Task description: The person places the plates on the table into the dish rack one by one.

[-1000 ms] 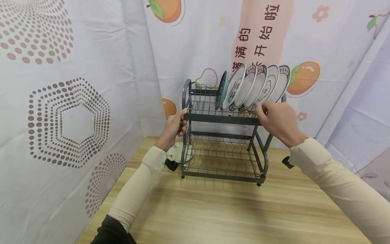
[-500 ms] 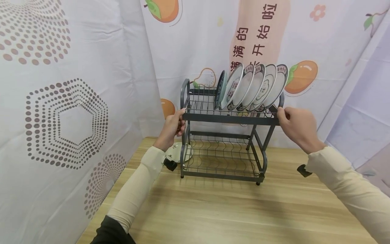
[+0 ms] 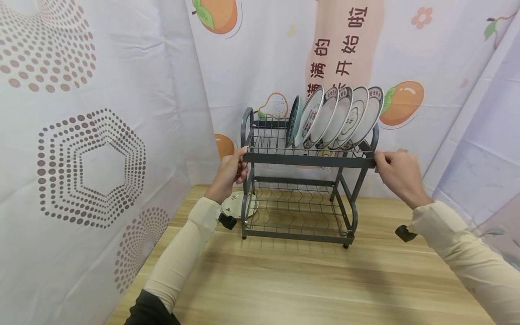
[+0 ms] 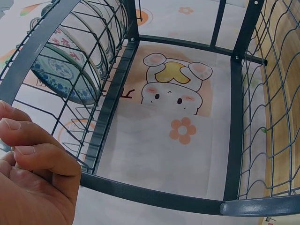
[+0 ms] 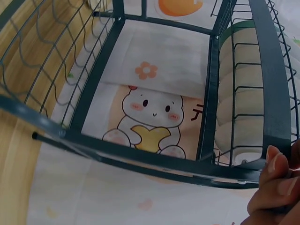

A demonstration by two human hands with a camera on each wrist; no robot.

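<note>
A dark grey two-tier dish rack (image 3: pixel 298 159) stands on the wooden table. Its upper tier carries several upright plates (image 3: pixel 339 119) leaning toward the right; the leftmost, a teal plate (image 3: pixel 295 122), has a blue pattern, also visible in the left wrist view. My left hand (image 3: pixel 227 174) grips the left end of the upper front rail, thumb on top and fingers curled beneath. At the opposite end, my right hand (image 3: pixel 400 175) pinches the right front corner of that rail. The right wrist view shows its fingers (image 5: pixel 276 187) at the corner, partly cut off by the frame edge.
Behind the rack's left leg lies a pale floral plate (image 3: pixel 235 204) on the table (image 3: pixel 284 280), partly hidden. The lower wire shelf (image 3: pixel 296 205) holds nothing visible. Printed curtains (image 3: pixel 260 58) hang close behind and at both sides.
My right hand has moved right along the upper front rail, from below the plates to the rack's corner. My left hand keeps its grip, and the plates stand as before.
</note>
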